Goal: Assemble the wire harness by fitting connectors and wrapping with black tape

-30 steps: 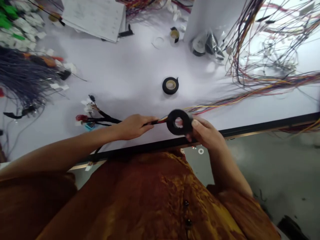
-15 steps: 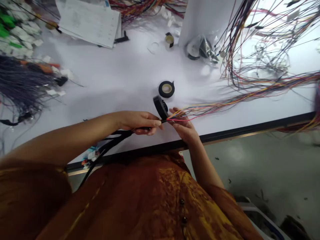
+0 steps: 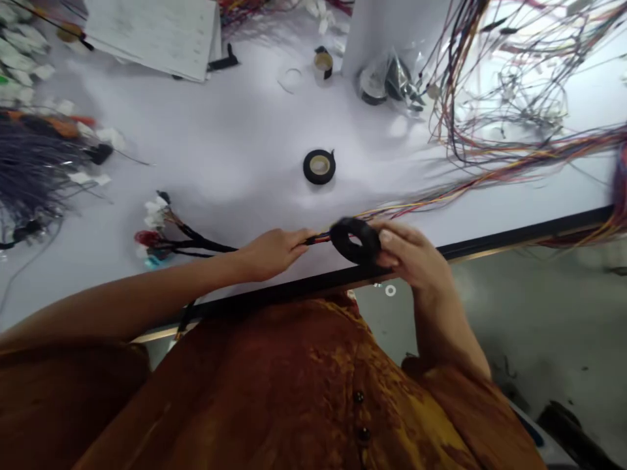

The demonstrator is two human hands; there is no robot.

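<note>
My left hand is closed around the black-taped part of a wire harness, near the table's front edge. Its taped branches run left to white, red and blue connectors. From the fingertips the loose coloured wires stretch right across the table. My right hand pinches a roll of black tape at its right side, close to the wires. Whether a strip joins the roll to the harness I cannot tell. A second black tape roll lies flat beyond my hands.
Papers lie at the back left, above a bundle of purple wires. A small tape roll and bagged rolls stand at the back. Tangled wires cover the right side. The table's dark edge runs along the front.
The tape roll, hanging at the wires before, is now in my right hand, which has moved right. The connector ends at left now lie up on the table.
</note>
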